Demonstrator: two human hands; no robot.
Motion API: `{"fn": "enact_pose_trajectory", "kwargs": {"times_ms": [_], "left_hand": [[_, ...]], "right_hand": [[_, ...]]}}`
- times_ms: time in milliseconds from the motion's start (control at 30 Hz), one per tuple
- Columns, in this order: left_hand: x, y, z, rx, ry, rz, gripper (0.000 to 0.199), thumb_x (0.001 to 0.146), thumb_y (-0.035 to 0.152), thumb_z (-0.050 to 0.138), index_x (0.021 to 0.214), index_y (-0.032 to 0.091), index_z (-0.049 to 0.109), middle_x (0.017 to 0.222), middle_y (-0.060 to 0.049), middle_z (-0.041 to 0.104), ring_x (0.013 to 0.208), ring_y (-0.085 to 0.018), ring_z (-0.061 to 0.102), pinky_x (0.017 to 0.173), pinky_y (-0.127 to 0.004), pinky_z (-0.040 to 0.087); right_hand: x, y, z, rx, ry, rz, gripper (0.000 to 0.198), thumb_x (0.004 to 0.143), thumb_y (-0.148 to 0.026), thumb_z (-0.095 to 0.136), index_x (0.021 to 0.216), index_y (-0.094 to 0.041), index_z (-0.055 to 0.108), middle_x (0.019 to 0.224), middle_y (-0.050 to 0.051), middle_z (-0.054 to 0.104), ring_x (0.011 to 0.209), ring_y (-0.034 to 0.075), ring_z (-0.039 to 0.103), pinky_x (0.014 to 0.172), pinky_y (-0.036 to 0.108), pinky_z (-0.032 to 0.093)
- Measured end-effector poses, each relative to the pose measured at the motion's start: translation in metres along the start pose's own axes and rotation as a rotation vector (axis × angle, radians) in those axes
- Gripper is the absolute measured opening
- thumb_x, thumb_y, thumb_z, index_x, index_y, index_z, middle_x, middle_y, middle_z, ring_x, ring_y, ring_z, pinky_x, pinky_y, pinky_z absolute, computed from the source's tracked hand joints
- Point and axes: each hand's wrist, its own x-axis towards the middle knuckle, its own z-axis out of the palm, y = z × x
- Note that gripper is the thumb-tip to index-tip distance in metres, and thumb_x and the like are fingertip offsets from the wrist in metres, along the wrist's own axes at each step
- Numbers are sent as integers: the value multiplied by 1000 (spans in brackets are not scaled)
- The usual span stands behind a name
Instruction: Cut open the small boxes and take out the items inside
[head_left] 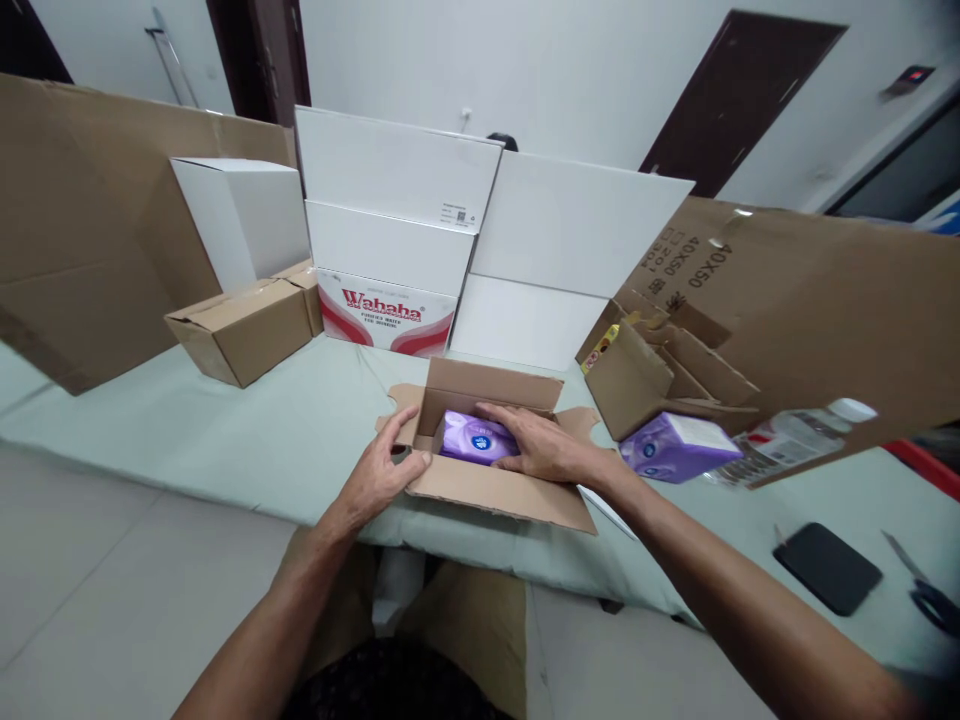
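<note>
An open cardboard box sits near the table's front edge with its flaps folded outward. Inside it lies a purple tissue pack with a blue round logo. My left hand grips the box at its left end, thumb and fingers around the corner. My right hand reaches into the box from the right and holds the right end of the pack, covering that part. A second purple tissue pack lies on the table to the right, outside the box.
On the right are an opened carton, a clear bottle, a black flat pad and scissors. A closed brown box stands left. White Wahaha cardboard and large brown panels line the back of the green-covered table.
</note>
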Motion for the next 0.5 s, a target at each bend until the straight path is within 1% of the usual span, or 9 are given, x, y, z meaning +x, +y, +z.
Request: {"fn": "enact_pose_trajectory", "kwargs": {"times_ms": [67,167,267,367,500], "left_hand": [[0,-2,0,0,2,0,75,80,42,66,150,18,52,152,-14,58,129,-33,63,108,-44,51],[1,-6,1,-9,13,-2,74,80,39,66,150,19,53,148,-13,61,125,-32,66,104,-43,54],[1,-8,1,-12,20,-1,73,81,38,65,150,20,53,148,-13,61,122,-32,67,101,-42,55],[0,-9,2,0,11,-8,74,80,38,64,151,19,52,148,-13,61,121,-31,67,101,-42,55],[0,-8,3,-7,25,-4,73,80,37,63,150,19,52,147,-12,61,124,-31,65,104,-42,52]], "right_hand": [[4,-1,2,-50,0,-7,84,83,-36,75,159,-23,42,151,17,57,132,34,58,106,49,48],[4,-7,2,-145,-19,13,74,82,-36,78,151,-21,55,137,18,66,123,35,64,101,47,51],[3,-14,-1,-211,-29,50,65,82,-37,78,143,-18,63,130,20,68,119,36,66,99,46,51],[1,-15,0,-239,-60,101,63,83,-39,77,141,-17,64,130,20,69,118,36,67,97,44,51],[-2,-9,5,-156,-76,96,67,86,-41,72,148,-23,56,135,16,70,118,33,69,92,39,53]]}}
